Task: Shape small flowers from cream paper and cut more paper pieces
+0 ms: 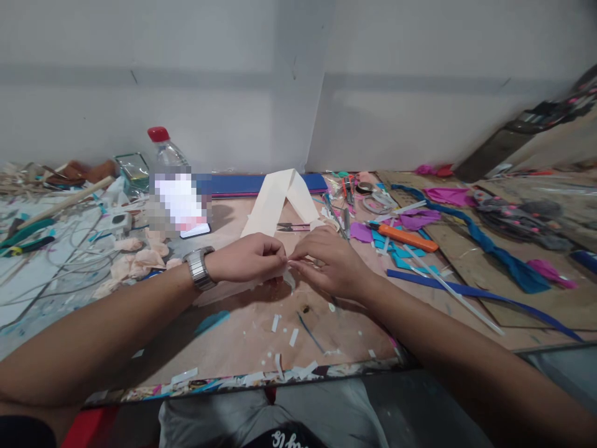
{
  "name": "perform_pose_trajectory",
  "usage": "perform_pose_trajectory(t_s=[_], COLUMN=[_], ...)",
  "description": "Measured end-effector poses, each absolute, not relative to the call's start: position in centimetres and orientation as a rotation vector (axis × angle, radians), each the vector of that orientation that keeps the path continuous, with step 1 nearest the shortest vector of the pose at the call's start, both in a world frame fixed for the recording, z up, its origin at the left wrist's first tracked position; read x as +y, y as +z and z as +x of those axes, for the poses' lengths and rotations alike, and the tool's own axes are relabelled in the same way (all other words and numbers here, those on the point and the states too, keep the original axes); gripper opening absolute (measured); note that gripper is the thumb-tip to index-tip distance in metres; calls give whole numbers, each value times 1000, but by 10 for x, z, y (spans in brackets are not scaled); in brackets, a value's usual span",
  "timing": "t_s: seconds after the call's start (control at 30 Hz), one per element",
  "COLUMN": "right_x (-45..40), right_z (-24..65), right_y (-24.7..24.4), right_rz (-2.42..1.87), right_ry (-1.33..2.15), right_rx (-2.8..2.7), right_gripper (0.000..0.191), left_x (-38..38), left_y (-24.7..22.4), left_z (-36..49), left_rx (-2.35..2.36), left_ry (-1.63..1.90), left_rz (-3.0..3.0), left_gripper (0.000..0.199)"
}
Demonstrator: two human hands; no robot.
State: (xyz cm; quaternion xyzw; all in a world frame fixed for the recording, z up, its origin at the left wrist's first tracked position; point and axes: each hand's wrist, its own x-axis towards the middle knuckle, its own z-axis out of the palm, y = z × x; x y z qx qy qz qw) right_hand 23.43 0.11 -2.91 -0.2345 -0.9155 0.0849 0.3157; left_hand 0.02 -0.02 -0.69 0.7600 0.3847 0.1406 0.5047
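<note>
Your left hand [249, 257] and right hand [334, 262] are pinching a pale scrap [290, 272], fingertips nearly meeting; its smallness is possibly inviting a slip.

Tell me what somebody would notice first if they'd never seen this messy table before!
Probably the left hand and right hand, fingertips together in the middle, with a shiny watch on the left wrist. Next, maybe the glowing phone behind the left forearm, near a bottle with a red cap. Over on the right, the bright orange cutter pops out among colorful scraps.
</note>
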Motion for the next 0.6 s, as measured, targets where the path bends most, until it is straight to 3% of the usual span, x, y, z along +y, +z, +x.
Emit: perform_pose_trajectory(t_s=[0.4,0.6], right_x=[2,-1], right_z=[234,234], right_y=[-32,-29], right_rz=[-734,-816], right_ry=[288,407], right_rx=[-2424,-2473], right_gripper=[12,12], left_x=[-6,-10], left_y=[-5,-5], left_z=[2,5], left_rx=[919,1000], left_ry=[383,405], left_rz=[2215,2372], left_gripper=[37,34])
